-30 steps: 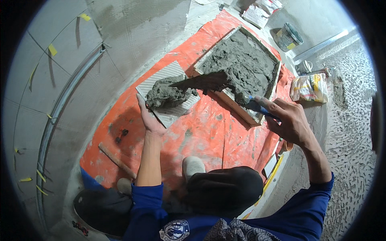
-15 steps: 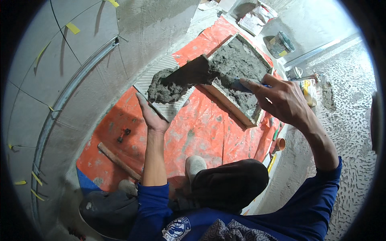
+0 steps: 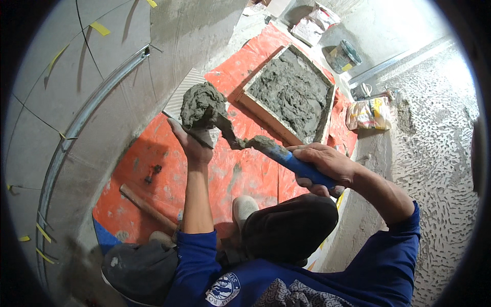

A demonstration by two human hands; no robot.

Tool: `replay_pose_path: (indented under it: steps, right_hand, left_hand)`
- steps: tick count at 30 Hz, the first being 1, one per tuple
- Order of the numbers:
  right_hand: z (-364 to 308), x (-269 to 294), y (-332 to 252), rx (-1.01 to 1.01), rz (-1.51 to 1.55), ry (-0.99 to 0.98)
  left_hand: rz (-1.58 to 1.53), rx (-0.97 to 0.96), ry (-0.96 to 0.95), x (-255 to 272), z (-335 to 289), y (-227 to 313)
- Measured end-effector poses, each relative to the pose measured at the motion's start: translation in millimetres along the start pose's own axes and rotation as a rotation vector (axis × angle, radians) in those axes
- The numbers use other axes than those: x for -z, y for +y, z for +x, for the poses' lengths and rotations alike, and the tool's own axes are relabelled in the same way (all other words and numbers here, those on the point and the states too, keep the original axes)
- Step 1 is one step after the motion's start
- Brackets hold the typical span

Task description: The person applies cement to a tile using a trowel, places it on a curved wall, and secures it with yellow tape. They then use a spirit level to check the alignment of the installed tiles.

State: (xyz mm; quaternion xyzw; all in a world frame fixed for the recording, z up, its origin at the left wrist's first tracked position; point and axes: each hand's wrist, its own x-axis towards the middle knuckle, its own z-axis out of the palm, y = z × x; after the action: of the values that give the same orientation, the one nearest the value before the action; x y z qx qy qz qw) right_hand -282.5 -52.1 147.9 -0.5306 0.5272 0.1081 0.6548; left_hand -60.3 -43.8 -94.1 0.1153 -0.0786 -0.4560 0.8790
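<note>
Head view: left hand (image 3: 192, 148), left of the frame's centre, is part-open and cupped under a ribbed tile (image 3: 185, 88), bearing it clear of the orange sheet (image 3: 245, 176). Right hand (image 3: 327, 166), right of centre, is closed round the blue handle of a trowel (image 3: 299, 166), whose mortar-smeared blade points up-left and meets a mortar heap (image 3: 202, 105) on the tile.

Progress, as judged: loading of the tile is well advanced, with a thick lump in place. Spreading appears outstanding; the lump is uneven and the ribbed corner toward the upper left is bare. A wooden tray (image 3: 268, 120), upper centre right, holds ample wet mortar (image 3: 291, 92). Large tiles (image 3: 56, 61) with yellow tabs are already up on the wall at far left; the held tile is not fixed to anything.

Limits of inspection: the left fingers are largely concealed beneath the tile, and its underside is not visible. Much of the tile's face lies under mortar. Trowel blade is seen nearly edge-on, so its outline cannot be confirmed. A wooden-handled tool (image 3: 148, 209), lower left, has its far end hidden behind the left arm. Wall tiles run out of the frame at the dark rim.
</note>
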Motion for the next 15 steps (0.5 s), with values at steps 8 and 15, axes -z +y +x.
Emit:
replay_pose_path:
  steps: [8, 15]
  right_hand:
    - [13, -9, -4, 0.184, -0.507, 0.127]
    - [-16, 2, -16, 0.581, -1.51, 0.574]
  left_hand:
    - [-0.059, 0.15, 0.033, 0, -4, 5]
    - [0.023, -0.039, 0.107, -8, 2, 6]
